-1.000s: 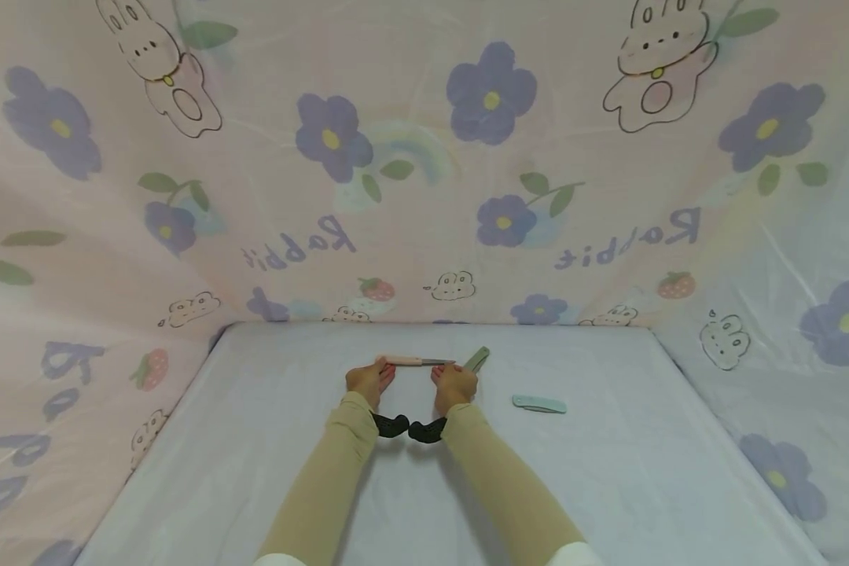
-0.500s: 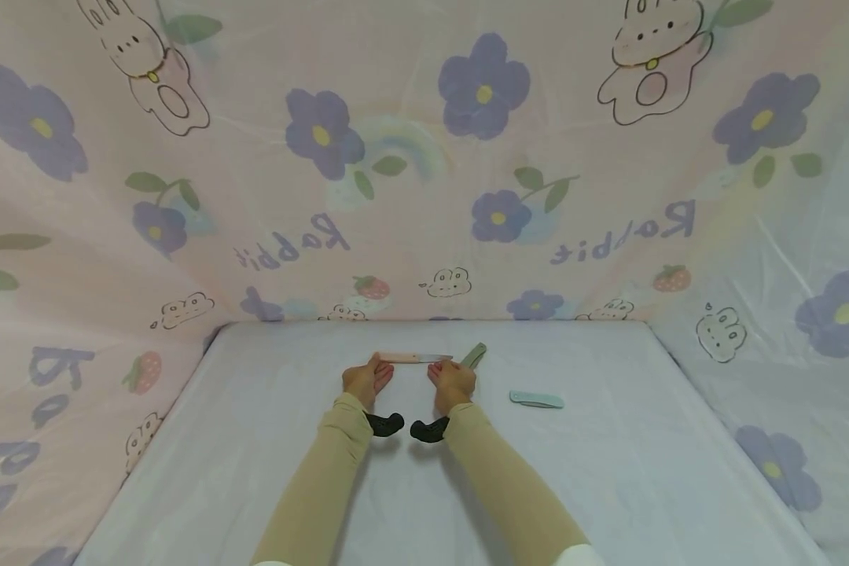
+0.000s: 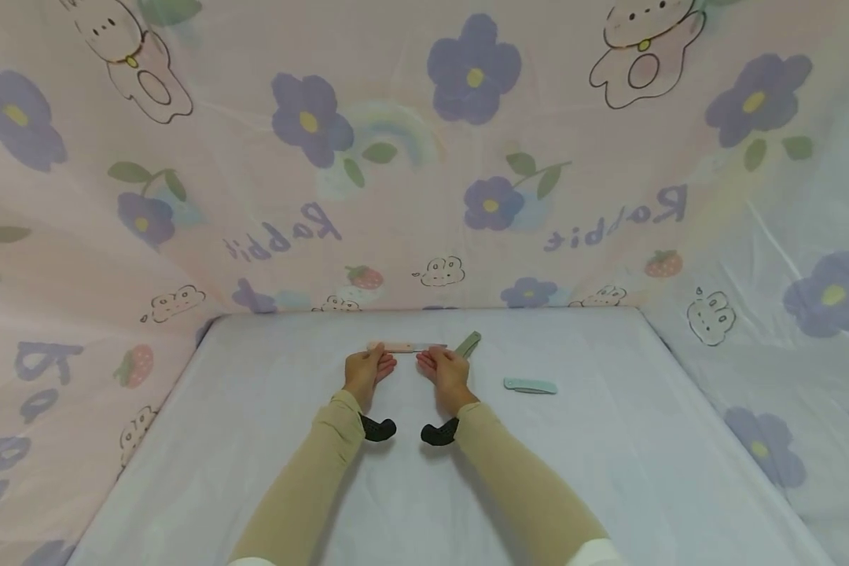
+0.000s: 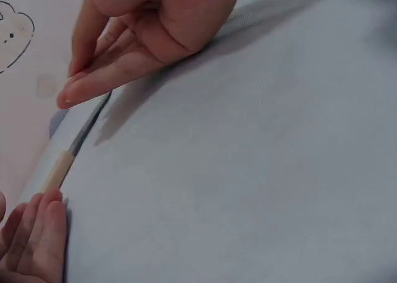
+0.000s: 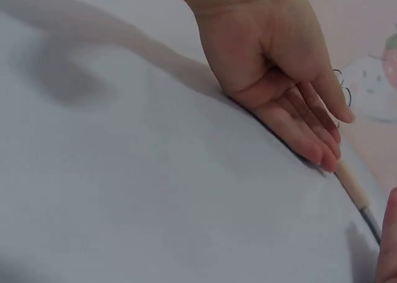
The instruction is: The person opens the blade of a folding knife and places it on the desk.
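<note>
A folding knife [image 3: 398, 347] with a pale pink handle lies unfolded near the back of the white table, its blade [image 4: 90, 125] pointing right. My left hand [image 3: 365, 371] is at the handle end, fingers extended; in the right wrist view the thumb stands apart from the fingers. Close to the blade tip, my right hand [image 3: 447, 376] has its fingers nearly straight, with no visible grip on the blade. Whether fingertips still touch the knife is hard to tell. A green folding knife [image 3: 469, 344] lies partly hidden behind my right hand.
To the right lies a light blue folding knife [image 3: 531, 386], folded. Black curved pieces [image 3: 378, 428] stick out from both wrists. A patterned cloth wall [image 3: 396, 196] rises behind the white table [image 3: 424, 487] and along its sides.
My wrists have moved apart, and my right hand has drawn slightly back from the blade tip as its fingers loosened. The head view has shifted a little; the knives stay in place.
</note>
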Demonstrator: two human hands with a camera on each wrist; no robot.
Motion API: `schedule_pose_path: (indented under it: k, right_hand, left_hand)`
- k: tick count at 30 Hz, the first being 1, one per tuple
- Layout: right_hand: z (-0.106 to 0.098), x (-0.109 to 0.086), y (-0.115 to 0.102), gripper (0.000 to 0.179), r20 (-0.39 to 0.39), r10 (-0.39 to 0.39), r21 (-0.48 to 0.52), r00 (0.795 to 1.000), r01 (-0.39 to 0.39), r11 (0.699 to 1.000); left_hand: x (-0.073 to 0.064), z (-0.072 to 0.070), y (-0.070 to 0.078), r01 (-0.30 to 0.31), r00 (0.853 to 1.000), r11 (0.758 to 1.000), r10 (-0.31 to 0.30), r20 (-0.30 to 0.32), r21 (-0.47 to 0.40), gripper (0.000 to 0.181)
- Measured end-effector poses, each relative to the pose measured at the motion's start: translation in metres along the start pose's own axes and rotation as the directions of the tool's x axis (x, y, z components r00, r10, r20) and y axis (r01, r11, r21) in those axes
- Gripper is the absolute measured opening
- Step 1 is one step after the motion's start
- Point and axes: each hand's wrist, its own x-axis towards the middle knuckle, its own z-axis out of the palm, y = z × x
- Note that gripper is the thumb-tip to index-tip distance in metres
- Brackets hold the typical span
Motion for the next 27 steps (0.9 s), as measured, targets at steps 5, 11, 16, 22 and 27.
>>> schedule_pose_path:
  k: [5,11,16,22,27]
  right_hand:
    - [-0.012,-0.004,-0.029,0.034,0.035,-0.008,-0.023,0.999,0.009,1.0]
    - [-0.04,0.0,-0.072,0.039,0.021,-0.01,-0.02,1.0,0.01,1.0]
    - [-0.069,0.006,-0.098,0.041,0.003,0.034,-0.041,0.999,-0.034,0.999]
    - [-0.089,0.007,-0.104,0.042,-0.002,0.116,-0.078,0.993,-0.116,0.99]
    - [-0.092,0.006,-0.099,0.041,-0.013,0.152,-0.09,0.988,-0.152,0.984]
  left_hand:
    - [-0.003,0.007,0.008,-0.03,0.991,0.998,0.022,0.129,0.062,0.04]
    - [-0.008,0.032,0.024,-0.175,0.963,0.971,0.134,0.233,0.162,0.039]
    - [-0.011,0.064,0.024,-0.283,0.926,0.925,0.194,0.324,0.255,0.033]
    - [-0.012,0.093,0.0,-0.348,0.906,0.847,0.195,0.375,0.401,0.028]
    - [-0.011,0.11,-0.016,-0.419,0.887,0.736,0.206,0.414,0.531,0.025]
